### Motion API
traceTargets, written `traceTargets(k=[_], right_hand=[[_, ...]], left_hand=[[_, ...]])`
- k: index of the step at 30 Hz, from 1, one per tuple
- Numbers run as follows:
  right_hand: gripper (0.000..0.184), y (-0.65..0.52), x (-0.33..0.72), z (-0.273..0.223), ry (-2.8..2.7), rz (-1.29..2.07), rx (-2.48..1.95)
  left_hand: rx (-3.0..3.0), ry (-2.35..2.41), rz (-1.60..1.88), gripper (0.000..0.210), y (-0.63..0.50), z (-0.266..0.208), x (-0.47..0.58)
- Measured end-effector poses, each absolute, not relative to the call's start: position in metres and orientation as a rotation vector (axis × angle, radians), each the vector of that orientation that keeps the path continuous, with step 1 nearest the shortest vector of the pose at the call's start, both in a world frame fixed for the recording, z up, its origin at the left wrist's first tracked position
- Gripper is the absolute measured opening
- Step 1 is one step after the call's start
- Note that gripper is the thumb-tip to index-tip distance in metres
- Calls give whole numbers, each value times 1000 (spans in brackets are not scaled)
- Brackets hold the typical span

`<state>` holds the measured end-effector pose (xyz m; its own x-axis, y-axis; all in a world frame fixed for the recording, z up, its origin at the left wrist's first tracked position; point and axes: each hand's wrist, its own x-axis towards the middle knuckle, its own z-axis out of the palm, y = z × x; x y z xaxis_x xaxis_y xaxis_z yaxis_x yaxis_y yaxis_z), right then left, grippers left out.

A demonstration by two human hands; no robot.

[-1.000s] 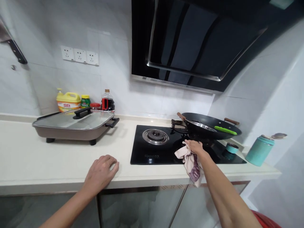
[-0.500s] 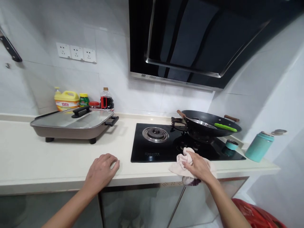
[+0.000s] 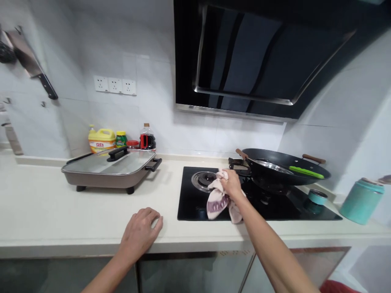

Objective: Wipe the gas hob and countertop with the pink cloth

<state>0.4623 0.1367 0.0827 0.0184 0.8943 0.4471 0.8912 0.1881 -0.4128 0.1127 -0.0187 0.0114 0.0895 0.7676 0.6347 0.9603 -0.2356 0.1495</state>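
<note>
My right hand [image 3: 231,184] grips a pale pink cloth [image 3: 218,202] with a purple patch, over the left part of the black gas stove [image 3: 191,203]. The cloth hangs down in folds beside the left burner [image 3: 203,180] and hides part of it. My left hand [image 3: 142,228] rests at the counter's front edge, left of the stove, holding nothing; its fingers are loosely bent and the thumb stands apart. On the right burner sits a black wok [image 3: 271,156] with wooden handles and a green-handled utensil [image 3: 306,172] in it.
An electric pan [image 3: 100,179] with a glass lid stands on the counter [image 3: 33,207] at left, several bottles and jars behind it. A teal lid [image 3: 317,197] lies on the stove's right end, near a teal flask [image 3: 362,201]. The range hood [image 3: 244,53] hangs above.
My right hand has carried the cloth from the stove's front edge back and left toward the left burner. The camera view has shifted left. My left hand stays at the counter edge.
</note>
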Motion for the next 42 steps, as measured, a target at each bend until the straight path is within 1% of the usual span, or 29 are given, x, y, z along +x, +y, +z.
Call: traceTargets(k=[3,5,7,12,14,16,18,21,23,27,29,32,38,42], right_hand=[[50,169,480,85,-1726,37,-1932],[46,181,483,76,-1714,96,-2076],[48,183,480,65,-1745,136,-2155],[75,152,463,53,-1907,124,-2099],[78,128,452,52,-1992,114,-2024],[76,104,434,49,-2092,86,-1901],[70,83,407,47,-2193,50,-1715],[48,61,361,46,-2305,39,-1439],[40,49,333,46,-2361,50,-1319],[41,33,312,43,-2429,73,-1171],[44,32,324,42,-2407,81,-1195],[50,39,369,42,-2310,81,-1359],[45,35,496,36,-2129,26,-1681],[46,21,533,25,-1984,-67,-1837]], left_hand=[[-2065,-1718,-905,27,-19,9,112],[-2071,-1718,-909,27,-19,9,113],[-2071,-1723,-908,27,-21,10,113],[-2052,-1741,-901,25,-25,14,117],[-2054,-1745,-891,25,-25,15,118],[-2052,-1746,-880,25,-25,15,118],[-2048,-1744,-875,25,-24,15,118],[-2048,-1751,-892,26,-22,15,117],[-2050,-1767,-930,27,-22,16,116],[-2044,-1811,-970,29,-21,17,114],[-2045,-1829,-938,30,-21,17,114],[-2044,-1854,-885,31,-22,18,115],[-2035,-1883,-831,29,-25,20,118],[-2051,-1884,-862,30,-27,22,121]])
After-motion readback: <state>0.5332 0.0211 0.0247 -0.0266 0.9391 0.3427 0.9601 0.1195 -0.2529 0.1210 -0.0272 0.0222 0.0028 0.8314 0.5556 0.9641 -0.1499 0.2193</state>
